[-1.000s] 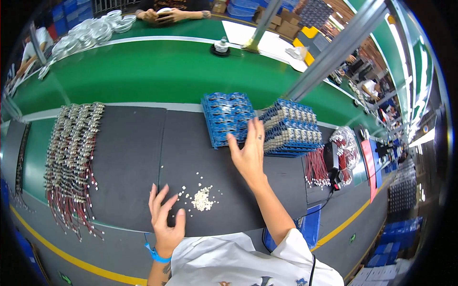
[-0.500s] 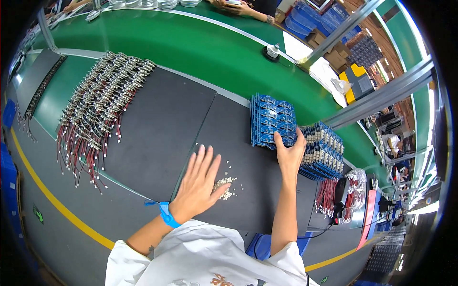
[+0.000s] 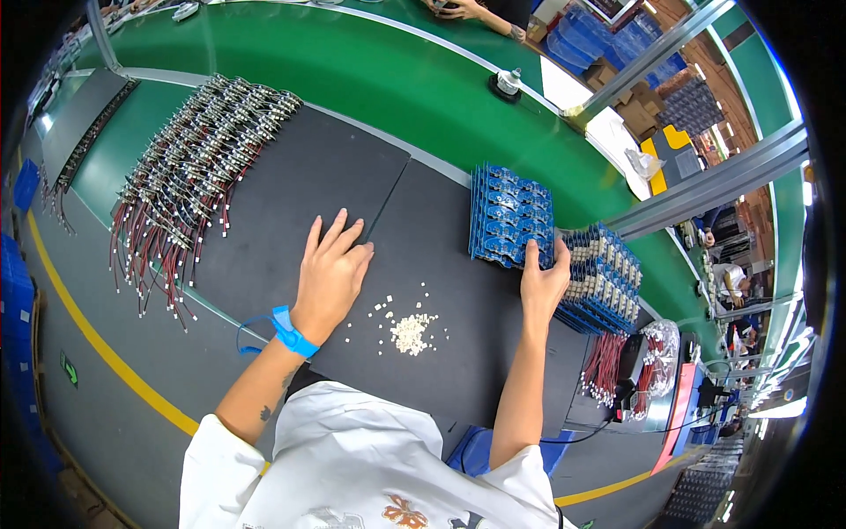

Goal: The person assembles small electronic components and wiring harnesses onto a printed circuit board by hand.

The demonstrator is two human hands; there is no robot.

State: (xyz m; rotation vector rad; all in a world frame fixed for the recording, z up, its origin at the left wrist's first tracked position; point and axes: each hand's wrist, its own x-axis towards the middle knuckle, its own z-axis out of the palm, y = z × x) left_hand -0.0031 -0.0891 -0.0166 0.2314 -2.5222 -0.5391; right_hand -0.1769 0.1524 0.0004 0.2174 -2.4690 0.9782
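Observation:
My left hand [image 3: 333,278] is spread over the dark mat with nothing in it; a blue strap [image 3: 293,332] rings that wrist. To its right lies a small heap of tiny cream-white pieces [image 3: 411,335], some scattered around it. My right hand [image 3: 545,286] is at the near right corner of a stack of blue circuit boards [image 3: 511,212]. Its thumb lies on the boards' top and its fingers curl at the stack's edge, partly hidden. Right beside that hand is a second stack of blue boards with cream connectors [image 3: 604,278].
Rows of small boards with red and black wires [image 3: 194,167] cover the mat's left part. Red wire bundles [image 3: 604,366] and a clear plastic bag [image 3: 661,353] lie at the right. A green conveyor belt [image 3: 352,79] runs behind, crossed by a metal post [image 3: 714,181]. Another person's hands show beyond it.
My left hand has moved up and left, off the heap of tiny pieces, uncovering it. My right hand stays at the blue boards. The whole view has shifted slightly.

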